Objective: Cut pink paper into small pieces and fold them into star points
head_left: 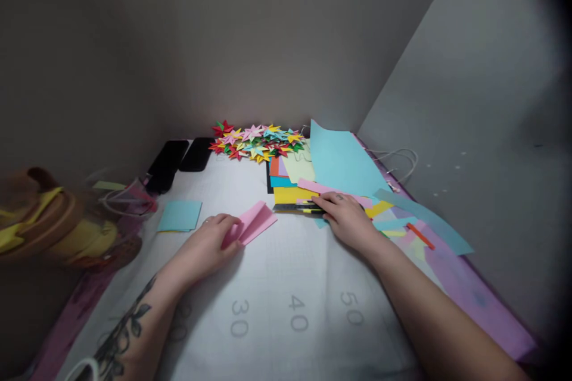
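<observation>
My left hand [217, 241] pinches a folded piece of pink paper [259, 223], its thumb and fingers closed on the near end. The paper stands partly open along its creases, over the white mat. Further right, my right hand [348, 217] has its fingers on a black-and-yellow cutting tool [308, 208] with a dark blade pointing left. Whether this is scissors or a knife I cannot tell, as the hand covers its rear end. Beneath and behind it lie yellow paper [286, 193] and a pink strip [308, 185].
Folded paper stars [254, 141] are heaped at the back. A large light-blue sheet [344, 158] leans at the right, above paper scraps [402, 229]. Light-blue paper squares [180, 216] and two black phones [196, 155] lie left. A brown-and-yellow object [58, 214] stands at the left edge.
</observation>
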Action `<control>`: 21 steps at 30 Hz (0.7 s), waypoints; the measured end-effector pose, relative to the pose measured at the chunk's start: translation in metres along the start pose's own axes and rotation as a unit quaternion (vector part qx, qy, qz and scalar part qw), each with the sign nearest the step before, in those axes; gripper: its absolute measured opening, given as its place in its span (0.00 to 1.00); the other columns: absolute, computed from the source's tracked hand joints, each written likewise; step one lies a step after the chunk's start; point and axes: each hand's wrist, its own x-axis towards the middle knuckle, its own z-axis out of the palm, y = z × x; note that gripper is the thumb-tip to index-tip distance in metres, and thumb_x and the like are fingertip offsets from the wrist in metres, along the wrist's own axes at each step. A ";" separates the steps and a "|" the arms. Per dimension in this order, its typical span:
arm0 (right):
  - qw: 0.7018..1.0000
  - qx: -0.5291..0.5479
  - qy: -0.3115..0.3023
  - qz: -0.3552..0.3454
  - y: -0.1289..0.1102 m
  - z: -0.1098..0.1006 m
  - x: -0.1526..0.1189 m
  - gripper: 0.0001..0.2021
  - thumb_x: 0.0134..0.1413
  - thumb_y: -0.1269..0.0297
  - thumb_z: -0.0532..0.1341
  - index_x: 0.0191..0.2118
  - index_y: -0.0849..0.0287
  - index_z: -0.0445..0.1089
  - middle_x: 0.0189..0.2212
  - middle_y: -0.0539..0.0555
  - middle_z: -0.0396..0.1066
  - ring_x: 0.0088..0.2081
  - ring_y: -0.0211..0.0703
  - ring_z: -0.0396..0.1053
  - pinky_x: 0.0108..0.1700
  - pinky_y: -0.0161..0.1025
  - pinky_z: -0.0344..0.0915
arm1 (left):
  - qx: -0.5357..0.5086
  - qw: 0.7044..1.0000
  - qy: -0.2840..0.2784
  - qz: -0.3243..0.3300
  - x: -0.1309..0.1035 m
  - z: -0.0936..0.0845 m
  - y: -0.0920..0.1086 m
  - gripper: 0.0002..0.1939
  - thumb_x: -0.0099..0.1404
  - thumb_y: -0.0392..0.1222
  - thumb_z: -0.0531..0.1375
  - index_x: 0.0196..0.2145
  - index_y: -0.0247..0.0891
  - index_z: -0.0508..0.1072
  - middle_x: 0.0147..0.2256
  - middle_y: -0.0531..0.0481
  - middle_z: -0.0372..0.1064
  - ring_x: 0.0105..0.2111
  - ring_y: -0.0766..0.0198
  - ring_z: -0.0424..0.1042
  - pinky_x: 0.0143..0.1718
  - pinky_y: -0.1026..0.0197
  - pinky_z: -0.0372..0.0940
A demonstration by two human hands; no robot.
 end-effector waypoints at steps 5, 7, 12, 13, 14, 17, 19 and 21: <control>1.000 0.000 -0.008 0.004 0.001 0.004 0.000 0.22 0.55 0.77 0.53 0.54 0.56 0.68 0.49 0.58 0.70 0.49 0.50 0.64 0.48 0.44 0.57 | 0.006 1.000 -0.010 0.004 0.000 0.001 -0.001 0.18 0.61 0.46 0.54 0.47 0.40 0.69 0.48 0.44 0.67 0.47 0.52 0.65 0.49 0.52 0.60; 1.000 0.001 -0.010 0.002 0.001 0.005 0.000 0.22 0.55 0.77 0.53 0.54 0.55 0.68 0.49 0.58 0.69 0.49 0.50 0.65 0.48 0.44 0.57 | 0.005 1.000 -0.010 0.005 0.000 0.001 -0.002 0.17 0.61 0.46 0.54 0.47 0.40 0.69 0.48 0.44 0.67 0.47 0.53 0.65 0.49 0.52 0.60; 1.000 0.009 -0.028 0.008 0.001 0.005 0.000 0.22 0.55 0.77 0.53 0.54 0.54 0.69 0.50 0.57 0.69 0.48 0.50 0.65 0.48 0.45 0.58 | 0.007 1.000 -0.004 0.007 -0.001 0.001 0.000 0.17 0.60 0.44 0.54 0.47 0.40 0.70 0.48 0.45 0.67 0.47 0.53 0.65 0.49 0.54 0.60; 0.999 0.013 -0.029 0.009 0.001 0.005 -0.001 0.22 0.55 0.77 0.53 0.54 0.54 0.68 0.50 0.57 0.69 0.48 0.50 0.65 0.48 0.46 0.58 | 0.008 1.000 -0.004 0.008 -0.001 0.001 0.000 0.17 0.60 0.44 0.55 0.47 0.40 0.70 0.48 0.45 0.67 0.47 0.53 0.64 0.49 0.54 0.60; 0.999 0.019 -0.030 0.008 0.000 0.005 -0.001 0.23 0.55 0.77 0.53 0.54 0.54 0.68 0.50 0.57 0.69 0.49 0.50 0.65 0.49 0.46 0.58 | 0.009 1.000 -0.004 0.009 -0.002 0.000 0.000 0.17 0.60 0.44 0.55 0.47 0.40 0.70 0.48 0.44 0.67 0.47 0.53 0.64 0.49 0.54 0.60; 0.998 0.043 -0.038 -0.009 -0.003 0.004 -0.001 0.24 0.54 0.78 0.54 0.55 0.54 0.67 0.51 0.57 0.69 0.51 0.50 0.64 0.51 0.47 0.57 | 0.014 1.000 -0.009 0.010 -0.002 -0.001 0.002 0.19 0.60 0.47 0.57 0.47 0.40 0.70 0.48 0.44 0.67 0.47 0.53 0.64 0.49 0.53 0.60; 0.997 0.055 -0.047 -0.020 -0.007 0.004 -0.001 0.24 0.54 0.79 0.53 0.55 0.54 0.68 0.51 0.57 0.69 0.51 0.50 0.64 0.52 0.47 0.57 | 0.018 1.000 -0.010 0.011 -0.002 0.000 0.005 0.18 0.61 0.48 0.57 0.47 0.41 0.71 0.48 0.44 0.66 0.47 0.53 0.65 0.49 0.53 0.61; 0.997 0.058 -0.055 -0.026 -0.012 0.005 -0.001 0.23 0.54 0.79 0.54 0.54 0.55 0.68 0.50 0.57 0.69 0.51 0.50 0.63 0.52 0.48 0.56 | 0.029 1.000 0.005 0.008 0.000 0.003 0.009 0.15 0.64 0.46 0.54 0.46 0.41 0.72 0.47 0.44 0.66 0.46 0.54 0.66 0.48 0.54 0.61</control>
